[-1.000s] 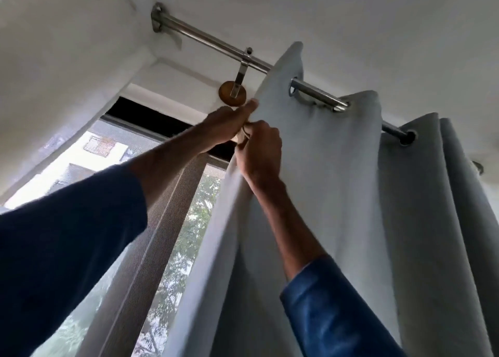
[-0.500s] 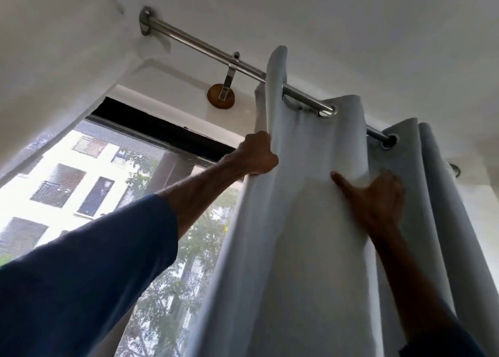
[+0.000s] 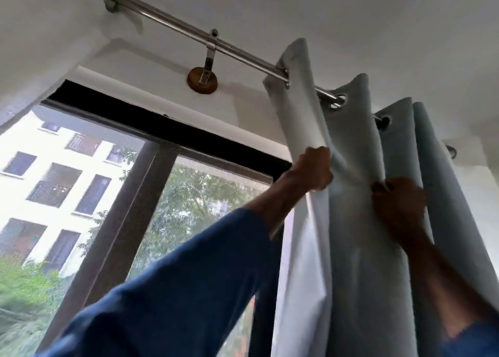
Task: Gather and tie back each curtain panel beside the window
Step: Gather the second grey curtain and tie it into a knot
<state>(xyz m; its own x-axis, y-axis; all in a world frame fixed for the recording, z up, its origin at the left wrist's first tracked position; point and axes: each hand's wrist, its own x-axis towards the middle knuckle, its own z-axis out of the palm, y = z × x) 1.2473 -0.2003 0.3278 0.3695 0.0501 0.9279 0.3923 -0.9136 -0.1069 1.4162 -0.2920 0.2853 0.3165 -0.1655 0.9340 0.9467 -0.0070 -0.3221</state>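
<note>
A pale grey-blue curtain panel hangs by metal eyelets from a steel rod, bunched in folds on the right side of the window. My left hand grips the panel's leading edge, high up, its white lining showing below. My right hand holds a fold further right, fingers curled into the cloth. Both arms reach upward in blue sleeves. No tie-back is visible.
The dark-framed window with a mesh screen fills the left, showing a white building and trees. A rod bracket on a round wooden mount sits on the wall above. The white ceiling lies close overhead.
The curtain has slid right along the rod and bunched tighter, uncovering more window. My right hand, flat on the cloth half a second ago, has curled onto a fold.
</note>
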